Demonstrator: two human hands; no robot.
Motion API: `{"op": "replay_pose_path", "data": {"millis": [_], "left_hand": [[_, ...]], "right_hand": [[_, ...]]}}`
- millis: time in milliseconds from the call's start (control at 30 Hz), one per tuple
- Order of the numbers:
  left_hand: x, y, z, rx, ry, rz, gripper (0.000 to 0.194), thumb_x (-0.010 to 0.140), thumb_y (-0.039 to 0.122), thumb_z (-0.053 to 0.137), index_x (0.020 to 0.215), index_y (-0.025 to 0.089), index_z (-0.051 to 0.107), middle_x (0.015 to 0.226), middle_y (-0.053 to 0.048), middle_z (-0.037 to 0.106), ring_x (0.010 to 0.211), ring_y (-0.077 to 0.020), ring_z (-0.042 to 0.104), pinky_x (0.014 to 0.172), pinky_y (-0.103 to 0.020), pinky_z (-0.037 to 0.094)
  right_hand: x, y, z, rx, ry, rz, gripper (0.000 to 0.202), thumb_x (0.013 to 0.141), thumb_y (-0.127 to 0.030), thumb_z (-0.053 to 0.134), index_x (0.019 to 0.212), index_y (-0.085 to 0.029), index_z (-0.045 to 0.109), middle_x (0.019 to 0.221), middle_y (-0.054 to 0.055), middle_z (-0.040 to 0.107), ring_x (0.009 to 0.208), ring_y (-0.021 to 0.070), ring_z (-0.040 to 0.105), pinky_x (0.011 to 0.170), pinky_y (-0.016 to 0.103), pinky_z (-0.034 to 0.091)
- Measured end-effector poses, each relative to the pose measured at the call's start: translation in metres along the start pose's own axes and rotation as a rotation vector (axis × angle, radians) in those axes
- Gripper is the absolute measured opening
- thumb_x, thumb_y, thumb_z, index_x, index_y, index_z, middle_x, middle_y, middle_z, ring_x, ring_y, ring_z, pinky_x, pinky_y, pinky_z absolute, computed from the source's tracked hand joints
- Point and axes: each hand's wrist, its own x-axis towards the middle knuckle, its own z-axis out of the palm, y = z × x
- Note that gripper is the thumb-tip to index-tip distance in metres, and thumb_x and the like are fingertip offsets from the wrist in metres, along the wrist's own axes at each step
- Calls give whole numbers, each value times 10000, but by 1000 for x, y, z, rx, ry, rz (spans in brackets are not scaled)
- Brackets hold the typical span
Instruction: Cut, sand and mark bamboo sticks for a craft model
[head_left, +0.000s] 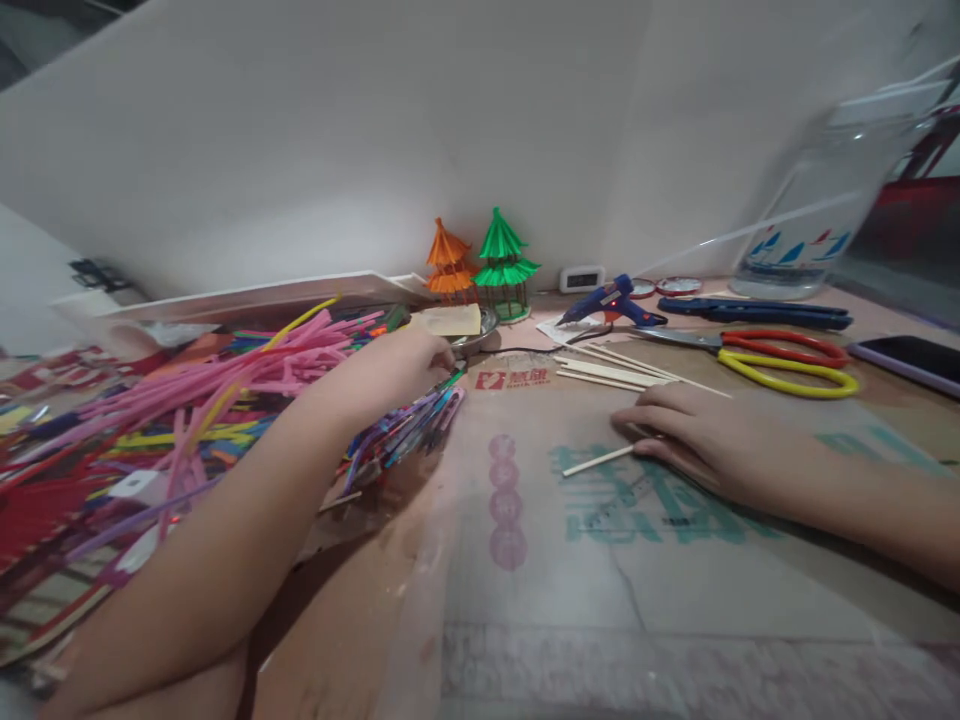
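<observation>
My right hand (686,435) rests low over the plastic-covered work surface (525,600), its fingers bent. A thin pale wooden stick (598,460) runs out to the left from between its thumb and fingers. Just behind that hand lie several more loose wooden sticks (611,373). My left hand (420,355) reaches out beside a round metal dish (487,325), over the near edge of a pile of coloured pipe cleaners (300,360). Its fingertips point down and are mostly hidden and blurred, so any grip there is unclear. Below it lie thin shiny strips (420,425).
An orange pagoda model (448,262) and a green one (504,262) stand by the wall. Rightward are a blue glue gun (611,302), a small white display (582,279), red-and-yellow-handled scissors (784,365), a dark blue cutter (754,312), a phone (911,360) and a clear jar (806,220).
</observation>
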Motion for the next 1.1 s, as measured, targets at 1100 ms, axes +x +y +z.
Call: {"op": "replay_pose_path", "data": {"millis": [1100], "left_hand": [[-2, 133, 7, -1361, -65, 412, 231, 863, 386, 648, 952, 184, 581, 815, -7, 682, 615, -128, 639, 565, -255, 526]], "right_hand": [[12, -47, -44, -57, 224, -285, 366, 969, -288, 544, 1332, -248, 568, 959, 59, 636, 785, 181, 561, 682, 306, 441]]}}
